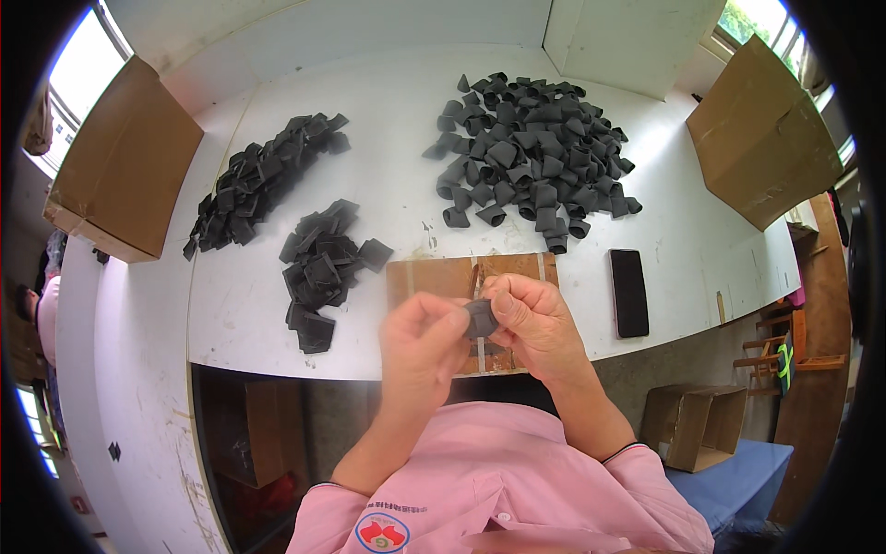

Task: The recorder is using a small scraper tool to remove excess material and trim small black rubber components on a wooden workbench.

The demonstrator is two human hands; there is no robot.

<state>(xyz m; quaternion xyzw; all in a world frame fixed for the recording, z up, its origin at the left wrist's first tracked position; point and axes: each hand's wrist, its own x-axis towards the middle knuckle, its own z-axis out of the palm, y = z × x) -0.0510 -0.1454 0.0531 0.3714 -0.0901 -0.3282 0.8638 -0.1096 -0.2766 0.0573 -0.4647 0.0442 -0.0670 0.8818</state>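
Observation:
Between my two hands is a small dark grey fabric piece (pixel 481 319), held above a brown wooden board (pixel 415 277) at the table's near edge. My left hand (pixel 426 334) pinches its left side and is a little blurred. On the other side, my right hand (pixel 533 319) grips it between thumb and fingers. To the left lie flat dark grey pieces in a small pile (pixel 323 263) and a longer pile (pixel 263 175). Farther off, right of the middle, a big heap of curled, tube-like grey pieces (pixel 535 148) covers the table.
A black phone (pixel 629 294) lies right of the board on the white table (pixel 397 120). Cardboard boxes stand at the left (pixel 129 166) and right (pixel 761 138) edges. An open carton (pixel 692 425) sits low at right on a blue-covered surface (pixel 734 485). Another person (pixel 48 314) shows at far left.

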